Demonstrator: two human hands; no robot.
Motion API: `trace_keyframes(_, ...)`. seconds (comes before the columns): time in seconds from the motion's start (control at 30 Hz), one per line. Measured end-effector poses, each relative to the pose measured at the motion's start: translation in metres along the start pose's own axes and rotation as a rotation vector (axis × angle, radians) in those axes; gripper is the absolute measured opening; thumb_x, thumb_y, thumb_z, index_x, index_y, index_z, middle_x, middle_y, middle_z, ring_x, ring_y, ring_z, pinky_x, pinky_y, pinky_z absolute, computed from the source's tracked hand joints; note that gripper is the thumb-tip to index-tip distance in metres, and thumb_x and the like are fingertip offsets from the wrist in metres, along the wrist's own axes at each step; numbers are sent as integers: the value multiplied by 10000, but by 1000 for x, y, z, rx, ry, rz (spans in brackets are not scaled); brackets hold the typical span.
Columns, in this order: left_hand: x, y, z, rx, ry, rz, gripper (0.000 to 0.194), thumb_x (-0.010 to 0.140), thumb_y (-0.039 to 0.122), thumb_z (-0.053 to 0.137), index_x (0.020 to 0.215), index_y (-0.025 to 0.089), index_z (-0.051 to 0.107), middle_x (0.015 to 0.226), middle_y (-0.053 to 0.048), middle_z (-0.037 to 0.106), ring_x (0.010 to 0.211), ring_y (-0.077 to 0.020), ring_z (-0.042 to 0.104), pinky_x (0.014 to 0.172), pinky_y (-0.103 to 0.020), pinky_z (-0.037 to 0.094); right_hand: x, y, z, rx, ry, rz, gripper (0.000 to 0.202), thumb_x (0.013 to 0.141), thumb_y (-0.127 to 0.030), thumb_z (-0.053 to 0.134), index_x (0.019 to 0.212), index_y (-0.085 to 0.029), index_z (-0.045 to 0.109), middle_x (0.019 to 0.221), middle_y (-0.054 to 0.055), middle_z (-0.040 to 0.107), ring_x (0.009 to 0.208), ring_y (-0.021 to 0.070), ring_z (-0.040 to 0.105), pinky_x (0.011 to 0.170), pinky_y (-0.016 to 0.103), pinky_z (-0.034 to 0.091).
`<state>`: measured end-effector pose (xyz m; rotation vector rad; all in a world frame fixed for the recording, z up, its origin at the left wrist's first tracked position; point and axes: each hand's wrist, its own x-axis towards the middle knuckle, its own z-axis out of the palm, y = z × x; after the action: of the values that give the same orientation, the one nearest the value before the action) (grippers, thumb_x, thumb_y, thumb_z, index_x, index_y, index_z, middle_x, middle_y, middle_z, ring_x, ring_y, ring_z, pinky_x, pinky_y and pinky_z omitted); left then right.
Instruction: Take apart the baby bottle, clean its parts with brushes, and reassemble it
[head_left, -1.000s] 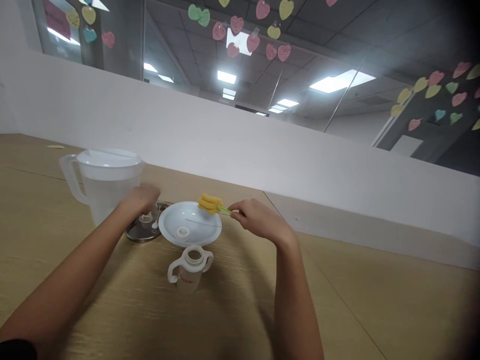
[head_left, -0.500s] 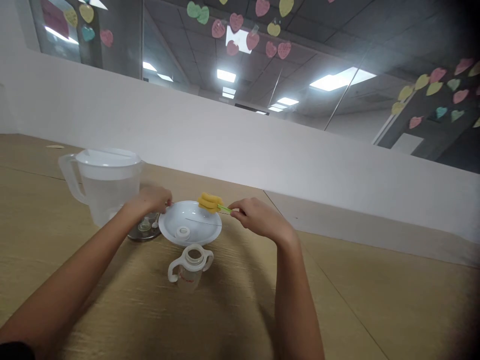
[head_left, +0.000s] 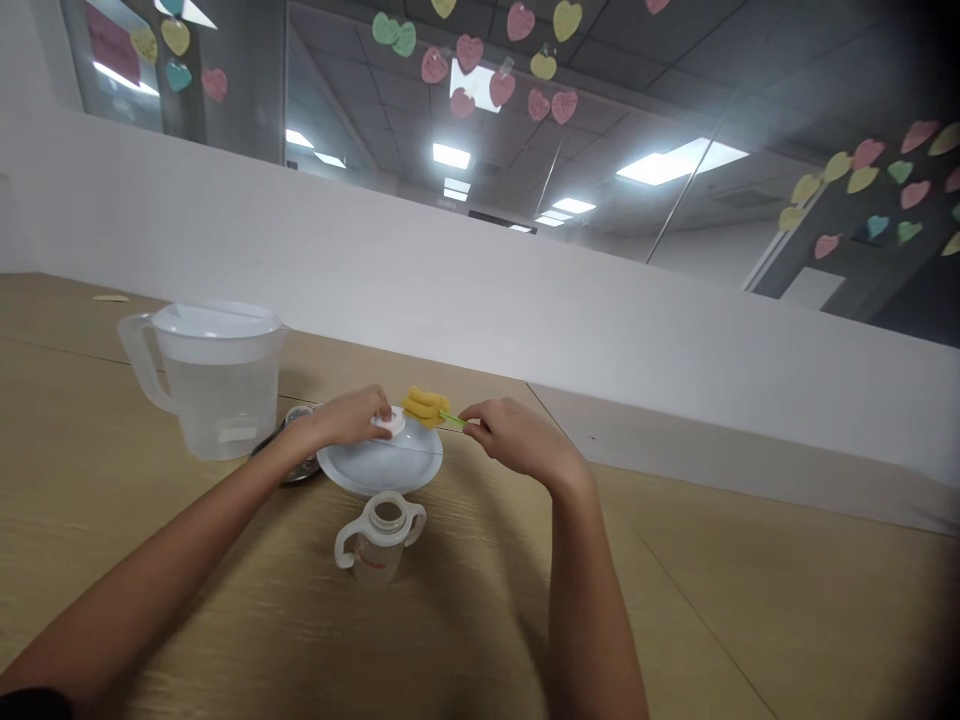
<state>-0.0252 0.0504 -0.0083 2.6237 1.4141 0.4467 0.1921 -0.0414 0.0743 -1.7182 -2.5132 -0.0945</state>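
Over the white bowl, my left hand is closed on a white ring. My right hand pinches the green handle of a yellow sponge brush, whose head is above the bowl's back right rim, close to the ring. In front of the bowl stands a clear bottle with two white handles and an open top. A round metal tray lies left of the bowl, partly hidden by my left forearm.
A lidded clear pitcher holding liquid stands at the left, behind my left forearm. Beyond the wooden table rises a white wall with glass above it, dotted with heart-shaped notes.
My left hand has moved right from beside the tray to above the bowl and taken up the white ring that lay in it. My right hand and the brush have hardly moved.
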Motion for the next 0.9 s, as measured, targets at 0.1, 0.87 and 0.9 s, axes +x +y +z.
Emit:
trace_keyframes(0.1,2,-4,-10,-224,227,42,310,742,453,555,824,174,662,1063,-86,637,953,-230,586,813,-309,452,1,0,1,14,21,10,244,872,-168,418,780,-149,643,725,59,620,615,123,501,547,239,276)
trace_keyframes(0.87,-5,7,-28,-1364,206,132,579,739,425,603,1250,161,533,1257,-105,563,1199,-260,489,1006,-374,423,-16,6,-18,335,189,-174,327,913,-266,360,975,-164,664,580,-23,476,534,100,427,548,227,320)
trace_keyframes(0.9,-6,8,-28,-1352,218,153,568,737,432,601,1233,160,550,1265,-102,557,1217,-264,473,1020,-377,413,-16,7,-18,377,182,-180,328,911,-273,362,985,-162,662,574,-26,469,525,96,426,540,222,328)
